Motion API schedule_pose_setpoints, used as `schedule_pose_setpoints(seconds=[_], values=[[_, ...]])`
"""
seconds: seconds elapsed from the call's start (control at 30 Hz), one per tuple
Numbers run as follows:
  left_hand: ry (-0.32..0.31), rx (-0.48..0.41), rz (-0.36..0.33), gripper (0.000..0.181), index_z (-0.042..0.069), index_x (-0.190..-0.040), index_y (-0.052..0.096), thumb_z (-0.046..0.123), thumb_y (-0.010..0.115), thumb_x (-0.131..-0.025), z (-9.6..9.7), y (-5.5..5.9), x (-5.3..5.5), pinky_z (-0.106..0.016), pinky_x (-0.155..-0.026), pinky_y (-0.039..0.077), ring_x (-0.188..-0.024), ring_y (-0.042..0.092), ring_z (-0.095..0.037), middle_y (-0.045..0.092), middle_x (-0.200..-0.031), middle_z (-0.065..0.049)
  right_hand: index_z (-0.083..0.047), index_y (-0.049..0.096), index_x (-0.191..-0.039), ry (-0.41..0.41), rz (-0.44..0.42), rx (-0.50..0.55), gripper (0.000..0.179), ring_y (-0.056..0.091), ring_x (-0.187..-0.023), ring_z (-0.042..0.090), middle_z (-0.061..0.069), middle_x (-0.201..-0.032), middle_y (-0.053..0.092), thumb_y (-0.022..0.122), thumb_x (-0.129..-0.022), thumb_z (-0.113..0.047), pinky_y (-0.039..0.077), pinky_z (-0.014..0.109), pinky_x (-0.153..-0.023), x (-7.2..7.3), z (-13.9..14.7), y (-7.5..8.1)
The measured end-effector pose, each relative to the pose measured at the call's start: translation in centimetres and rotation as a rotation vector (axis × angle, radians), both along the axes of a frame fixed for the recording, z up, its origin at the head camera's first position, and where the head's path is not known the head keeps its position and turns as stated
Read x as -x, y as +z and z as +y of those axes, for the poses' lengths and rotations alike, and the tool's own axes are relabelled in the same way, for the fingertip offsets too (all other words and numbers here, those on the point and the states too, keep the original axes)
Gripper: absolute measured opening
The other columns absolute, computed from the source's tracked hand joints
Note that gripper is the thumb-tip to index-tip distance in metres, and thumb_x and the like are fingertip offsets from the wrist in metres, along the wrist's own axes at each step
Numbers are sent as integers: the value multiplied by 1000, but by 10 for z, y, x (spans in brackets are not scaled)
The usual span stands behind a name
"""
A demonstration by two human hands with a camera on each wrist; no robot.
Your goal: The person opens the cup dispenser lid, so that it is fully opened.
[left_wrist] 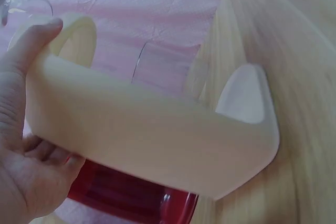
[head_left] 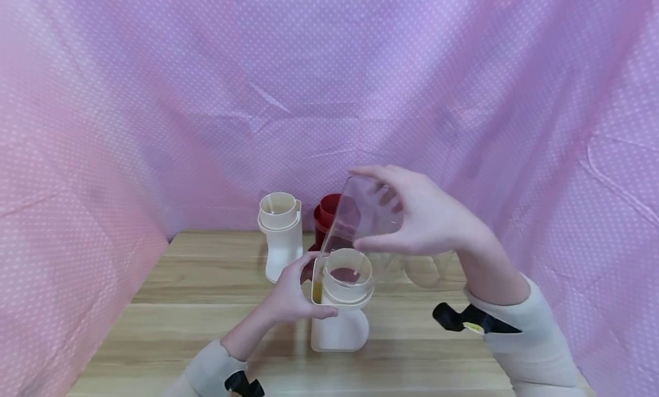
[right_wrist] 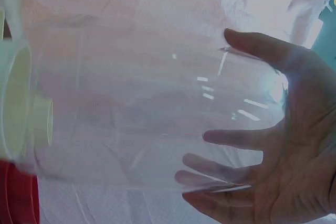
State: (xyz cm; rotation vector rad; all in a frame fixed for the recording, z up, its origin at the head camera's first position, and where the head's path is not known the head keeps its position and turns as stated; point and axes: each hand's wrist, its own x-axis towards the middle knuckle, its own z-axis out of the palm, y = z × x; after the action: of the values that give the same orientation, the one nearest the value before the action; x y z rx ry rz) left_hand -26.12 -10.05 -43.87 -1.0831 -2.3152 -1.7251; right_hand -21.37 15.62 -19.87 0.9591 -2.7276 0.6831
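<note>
A cream-white stand (head_left: 340,331) with a round collar on top and a broad foot stands upright at the table's front middle. My left hand (head_left: 290,294) grips its upper part, thumb at the front and fingers behind, as the left wrist view also shows on the stand's flat back (left_wrist: 131,124). Above the collar, my right hand (head_left: 427,214) holds a clear plastic container (right_wrist: 131,103) by its rounded end, thumb on one side and fingers on the other. The container's other end is right at the collar (right_wrist: 16,98), overlapping it in the right wrist view.
A second white stand (head_left: 284,254) is at the back left of the wooden table (head_left: 206,322). Beside it is a red one (head_left: 320,228), partly hidden. Another clear container (head_left: 424,271) lies to the right. Pink dotted cloth (head_left: 206,99) hangs behind and around.
</note>
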Motion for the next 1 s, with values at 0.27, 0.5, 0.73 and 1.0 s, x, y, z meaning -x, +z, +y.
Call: schedule_pose_setpoints(seconds=[0.27, 0.5, 0.73, 1.0], values=[[60, 211, 199, 115, 8, -159, 45, 37, 102, -63, -7, 24, -2, -43, -115, 52, -138, 58, -24, 60, -152, -8, -27, 46, -152, -272, -52, 31, 65, 71, -101, 27, 15, -120, 66, 74, -97, -49, 59, 49, -85, 7, 51, 14], [318, 321, 311, 107, 11, -150, 57, 59, 97, -63, 28, 60, -31, -47, -108, 55, -130, 59, -23, 67, -139, -2, -18, 44, -149, -483, -83, -48, 70, 70, -101, 32, 20, -118, 67, 67, -98, -60, 51, 41, -77, 21, 116, 19], [314, 297, 223, 74, 16, -128, 73, 45, 100, -66, 36, 67, -34, -36, -95, 57, -112, 66, -14, 70, -123, 4, -7, 38, -152, -606, -162, -107, 89, 66, -86, 24, 9, -100, 70, 61, -96, -73, 47, 33, -68, 29, 156, 12], [2, 246, 268, 71, 13, -135, 68, 31, 96, -73, 12, 70, -19, -30, -103, 57, -116, 68, -12, 73, -126, 5, 0, 37, -152, -675, -168, -132, 97, 67, -89, 32, 15, -101, 71, 57, -95, -77, 48, 34, -66, 36, 187, 2]])
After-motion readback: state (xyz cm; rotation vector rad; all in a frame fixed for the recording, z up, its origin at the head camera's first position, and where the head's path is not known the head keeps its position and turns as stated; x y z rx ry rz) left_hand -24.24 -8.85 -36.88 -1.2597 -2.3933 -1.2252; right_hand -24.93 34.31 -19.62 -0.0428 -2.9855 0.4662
